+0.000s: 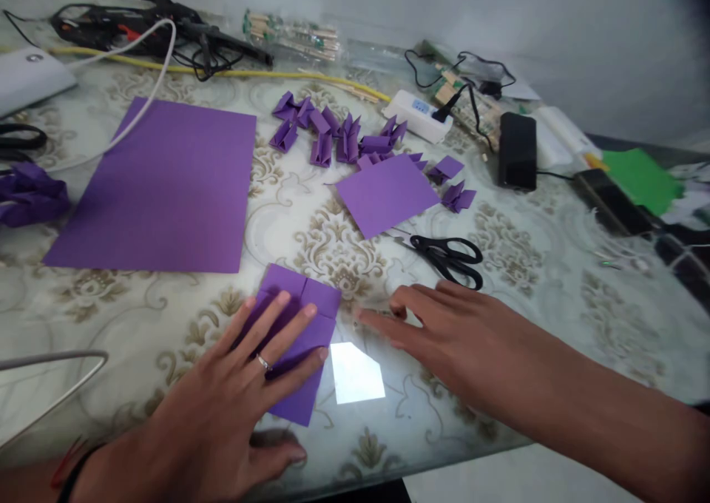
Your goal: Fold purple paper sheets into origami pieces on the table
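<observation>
My left hand (244, 370), wearing a ring, lies flat with fingers spread over a creased purple paper (310, 325) near the table's front edge. The palm and fingers hide part of this sheet. To its right, my right hand (438, 333) hovers close to the tabletop with nothing in it, one finger stretched toward the paper and others bent. Just beyond the right hand lie black-handled scissors (449, 255), their blades partly under a smaller purple sheet (385, 196). A large purple sheet (177, 192) rests at the left, apart from both hands.
Several folded purple paper pieces (322, 133) lie behind the small sheet. A purple paper bundle (30, 192) sits far left. A white power strip (418, 115), a yellow cable (277, 74), a black phone-like device (518, 152) and green paper (640, 180) line the back and right.
</observation>
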`<state>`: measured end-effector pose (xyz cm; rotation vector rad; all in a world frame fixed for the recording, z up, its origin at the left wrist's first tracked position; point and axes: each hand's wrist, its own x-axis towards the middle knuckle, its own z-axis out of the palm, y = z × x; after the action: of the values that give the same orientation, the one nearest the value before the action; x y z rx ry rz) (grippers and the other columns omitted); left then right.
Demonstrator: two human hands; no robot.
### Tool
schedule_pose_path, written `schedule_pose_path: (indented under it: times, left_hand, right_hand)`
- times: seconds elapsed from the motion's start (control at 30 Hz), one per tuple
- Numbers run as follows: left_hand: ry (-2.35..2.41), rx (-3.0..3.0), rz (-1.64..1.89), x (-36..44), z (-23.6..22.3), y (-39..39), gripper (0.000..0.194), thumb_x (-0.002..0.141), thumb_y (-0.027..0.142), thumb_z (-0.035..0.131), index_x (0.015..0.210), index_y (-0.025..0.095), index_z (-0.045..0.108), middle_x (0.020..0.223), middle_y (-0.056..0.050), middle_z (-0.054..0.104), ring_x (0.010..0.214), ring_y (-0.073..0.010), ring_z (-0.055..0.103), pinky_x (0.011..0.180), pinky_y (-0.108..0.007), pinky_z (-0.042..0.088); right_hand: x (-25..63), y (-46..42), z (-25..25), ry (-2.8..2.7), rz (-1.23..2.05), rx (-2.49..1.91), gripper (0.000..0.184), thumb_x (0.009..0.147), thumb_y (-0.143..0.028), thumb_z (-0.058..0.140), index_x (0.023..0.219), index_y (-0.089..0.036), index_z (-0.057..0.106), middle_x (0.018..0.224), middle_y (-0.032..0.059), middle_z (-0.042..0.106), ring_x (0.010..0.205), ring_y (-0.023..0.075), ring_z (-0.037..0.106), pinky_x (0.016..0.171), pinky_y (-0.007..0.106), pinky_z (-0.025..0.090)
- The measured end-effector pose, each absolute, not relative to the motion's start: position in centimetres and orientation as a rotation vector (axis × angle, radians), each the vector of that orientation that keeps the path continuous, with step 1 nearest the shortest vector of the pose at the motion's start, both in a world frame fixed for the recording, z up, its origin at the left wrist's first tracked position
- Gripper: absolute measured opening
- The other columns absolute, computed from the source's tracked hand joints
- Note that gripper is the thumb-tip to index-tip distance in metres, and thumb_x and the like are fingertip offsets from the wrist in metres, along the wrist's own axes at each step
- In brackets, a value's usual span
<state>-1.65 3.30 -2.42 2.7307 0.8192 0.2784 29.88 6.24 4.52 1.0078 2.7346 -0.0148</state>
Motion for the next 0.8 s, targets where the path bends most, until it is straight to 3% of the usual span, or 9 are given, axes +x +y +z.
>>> schedule_pose_path:
  times: [0.13, 0.27, 0.4, 0.67, 0.8]
  left_hand:
    - [0.773, 2.744, 0.277, -1.7, -2.6, 3.3, 0.088, 0.094, 0.067, 0.074, 0.165, 0.023, 0.048, 0.181, -0.015, 0.032, 0.165, -0.0387, 0.034, 0.137, -0.06, 0.019]
    - [0.764, 2.766, 0.262, -1.7, -2.8, 3.4, 0.09, 0.091, 0.069, 0.076, 0.165, 0.026, 0.048, 0.178, -0.017, 0.037, 0.167, -0.0394, 0.028, 0.135, -0.062, 0.018]
    - [0.75, 2.749, 0.274, -1.7, -2.9, 3.4, 0.085, 0.093, 0.067, 0.074, 0.166, 0.03, 0.048, 0.177, -0.013, 0.04, 0.165, -0.0394, 0.032, 0.136, -0.063, 0.017]
    - [0.77, 2.742, 0.257, -1.9, -2.8, 3.1, 0.089, 0.093, 0.069, 0.074, 0.168, 0.032, 0.044, 0.18, -0.013, 0.035, 0.166, -0.039, 0.032, 0.135, -0.06, 0.017]
    - [0.777, 2.742, 0.25, -1.8, -2.7, 3.2, 0.089, 0.092, 0.065, 0.077, 0.168, 0.03, 0.045, 0.182, -0.015, 0.029, 0.165, -0.0407, 0.034, 0.133, -0.061, 0.02]
  right_hand:
    - [28.9, 8.2, 5.1, 2.838, -0.046, 0.809, 0.067, 0.079, 0.0, 0.069, 0.142, -0.025, 0.069, 0.111, 0.0084, 0.076, 0.1, 0.0275, 0.07, 0.091, 0.042, 0.046]
    - [26.7, 9.8, 5.5, 2.844, -0.191, 0.634, 0.038, 0.091, -0.01, 0.072, 0.125, -0.026, 0.077, 0.095, 0.0045, 0.071, 0.09, 0.025, 0.063, 0.086, 0.04, 0.04]
    - [25.5, 10.7, 5.2, 2.848, -0.224, 0.501, 0.017, 0.096, -0.022, 0.076, 0.113, -0.025, 0.08, 0.089, 0.0034, 0.067, 0.088, 0.0242, 0.058, 0.085, 0.04, 0.037]
    - [26.5, 12.3, 5.2, 2.777, -0.073, 0.422, 0.036, 0.093, -0.022, 0.08, 0.128, -0.03, 0.079, 0.091, 0.0021, 0.069, 0.094, 0.0259, 0.061, 0.085, 0.041, 0.037]
    - [27.2, 13.8, 5.0, 2.789, -0.082, 0.423, 0.044, 0.092, -0.013, 0.077, 0.132, -0.031, 0.078, 0.092, 0.0019, 0.07, 0.097, 0.0258, 0.062, 0.087, 0.041, 0.037]
